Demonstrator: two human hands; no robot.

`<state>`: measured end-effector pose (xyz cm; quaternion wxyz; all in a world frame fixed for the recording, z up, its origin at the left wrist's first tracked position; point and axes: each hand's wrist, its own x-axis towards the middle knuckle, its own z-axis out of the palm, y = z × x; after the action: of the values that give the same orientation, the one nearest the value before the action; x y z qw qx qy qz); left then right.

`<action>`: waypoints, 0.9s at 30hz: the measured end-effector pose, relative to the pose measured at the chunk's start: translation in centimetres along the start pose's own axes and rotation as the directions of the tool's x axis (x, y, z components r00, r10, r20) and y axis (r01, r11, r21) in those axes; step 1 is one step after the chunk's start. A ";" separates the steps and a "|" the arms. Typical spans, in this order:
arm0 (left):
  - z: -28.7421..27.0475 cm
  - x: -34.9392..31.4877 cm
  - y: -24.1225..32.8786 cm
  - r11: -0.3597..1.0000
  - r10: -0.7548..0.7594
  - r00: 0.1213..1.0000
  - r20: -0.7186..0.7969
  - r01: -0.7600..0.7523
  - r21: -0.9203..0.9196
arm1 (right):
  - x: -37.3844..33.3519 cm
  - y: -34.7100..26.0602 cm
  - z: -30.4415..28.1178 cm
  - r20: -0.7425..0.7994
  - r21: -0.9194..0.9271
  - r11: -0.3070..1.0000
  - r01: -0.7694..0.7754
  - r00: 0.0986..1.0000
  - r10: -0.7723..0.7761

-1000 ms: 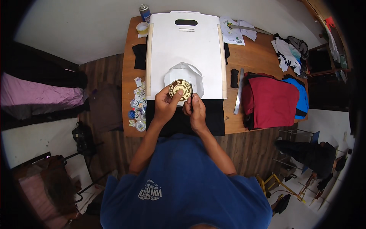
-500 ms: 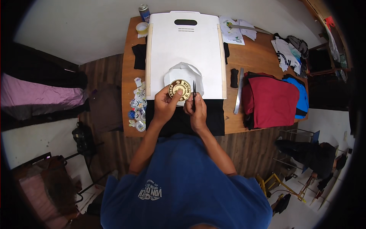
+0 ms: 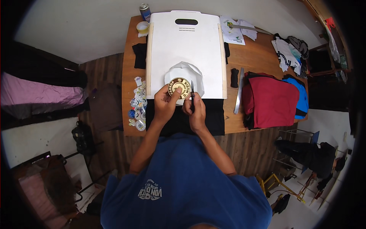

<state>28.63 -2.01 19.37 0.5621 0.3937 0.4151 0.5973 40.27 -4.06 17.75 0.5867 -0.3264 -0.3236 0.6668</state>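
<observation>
At the near edge of the board [image 3: 186, 49], the left hand [image 3: 165, 106], half-curled, pinches a disc [image 3: 185, 86]; the right hand [image 3: 197, 114], curled, grips scissors [image 3: 192, 89].

My open passage — far half of white board [image 3: 186, 47]; obstacles — scissors [image 3: 193, 100] near side, metal ruler [image 3: 239, 91] right.
</observation>
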 end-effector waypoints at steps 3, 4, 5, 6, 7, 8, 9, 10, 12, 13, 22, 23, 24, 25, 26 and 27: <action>0.0 0.0 0.0 1.000 -0.003 1.000 -0.006 0.003 -0.003 | -0.1 0.0 0.0 -0.005 -0.101 0.994 -0.034 0.999 0.034; 0.0 0.0 0.0 0.996 -0.087 0.996 0.033 0.086 0.007 | -0.1 0.0 0.1 0.001 -0.086 0.996 -0.033 0.999 0.033; 0.0 0.0 0.1 1.000 -0.012 1.000 -0.007 0.012 -0.005 | -0.1 0.0 0.1 0.041 -0.041 0.998 0.038 0.998 -0.037; 0.1 0.0 0.1 1.000 -0.011 1.000 -0.001 0.011 -0.007 | -0.1 0.0 0.1 0.005 -0.072 0.997 -0.032 0.999 0.032; 0.0 0.1 0.2 0.996 -0.084 0.995 0.045 0.084 0.005 | -0.1 0.0 0.1 0.007 -0.074 0.996 -0.040 0.999 0.041; 0.0 0.0 0.2 1.000 -0.008 1.000 0.003 0.008 -0.007 | -0.1 -0.1 0.1 0.047 -0.040 0.999 0.026 0.999 -0.024; 0.1 0.0 0.3 1.000 -0.013 1.000 0.004 0.013 0.004 | -0.1 -0.1 0.2 0.010 -0.077 0.996 -0.051 0.999 0.052; 0.1 -0.1 0.3 0.996 -0.090 0.995 0.053 0.089 0.022 | -0.1 -0.1 0.2 0.005 -0.090 0.995 -0.049 0.999 0.049; 0.1 -0.1 0.3 1.000 -0.016 1.000 0.006 0.016 0.015 | -0.1 -0.1 0.2 0.001 -0.104 0.993 -0.047 0.999 0.047; 0.1 -0.1 0.3 0.996 -0.088 0.995 0.056 0.087 0.021 | -0.1 -0.1 0.2 0.000 -0.108 0.993 -0.046 0.999 0.047; 0.0 0.0 0.3 0.997 -0.078 0.994 0.072 0.077 0.017 | 0.0 -0.1 0.2 -0.010 -0.112 0.993 -0.046 0.999 0.045; 0.0 0.0 0.4 1.000 -0.005 1.000 0.028 0.005 0.004 | -0.1 -0.1 0.2 0.023 -0.082 0.996 0.033 0.999 -0.031; 0.0 0.0 0.4 1.000 -0.006 1.000 0.029 0.006 0.003 | -0.1 -0.1 0.2 -0.014 -0.111 0.993 -0.043 0.999 0.042; 0.0 0.0 0.4 0.996 -0.083 0.994 0.071 0.082 0.019 | -0.1 -0.1 0.2 -0.011 -0.111 0.993 -0.044 0.999 0.043; 0.1 0.0 0.4 1.000 -0.007 0.999 0.032 0.007 0.004 | -0.1 -0.1 0.1 0.028 -0.082 0.996 0.032 0.999 -0.030; 0.2 0.0 0.4 1.000 -0.012 1.000 0.026 0.011 0.006 | -0.1 -0.1 0.1 -0.008 -0.111 0.993 -0.045 0.999 0.044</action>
<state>28.65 -2.02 19.82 0.5696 0.4006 0.4119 0.5877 40.26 -4.12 17.92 0.5534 -0.3675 -0.3514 0.6597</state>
